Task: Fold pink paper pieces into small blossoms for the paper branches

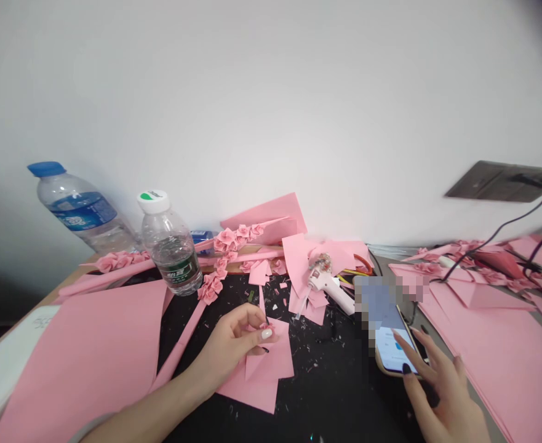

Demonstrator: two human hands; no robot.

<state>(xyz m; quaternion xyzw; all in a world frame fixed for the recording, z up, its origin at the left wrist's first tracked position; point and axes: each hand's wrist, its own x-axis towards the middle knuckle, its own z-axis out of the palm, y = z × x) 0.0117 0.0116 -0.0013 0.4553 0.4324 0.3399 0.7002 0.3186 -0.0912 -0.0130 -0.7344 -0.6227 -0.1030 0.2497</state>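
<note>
My left hand [238,335] is closed in a pinch around a small pink paper flower [267,328], partly hidden by the fingers. Beneath it lie square sheets of pink paper [282,354] on a black mat [326,394]. My right hand [441,381] has its fingers spread over the lower part of a phone [393,347], fingertips at the lit screen. Whether they touch the glass is hard to tell. Part of the phone is blurred out. Between the hands and farther back, a white glue gun [333,292] rests among pink scraps.
A clear bottle with a white cap [171,246] and a tilted blue-capped bottle [83,206] stand at left. Pink flower stems [213,286] and large pink sheets [95,344] lie around. At right, black cables [499,231] hang from a wall socket [492,180].
</note>
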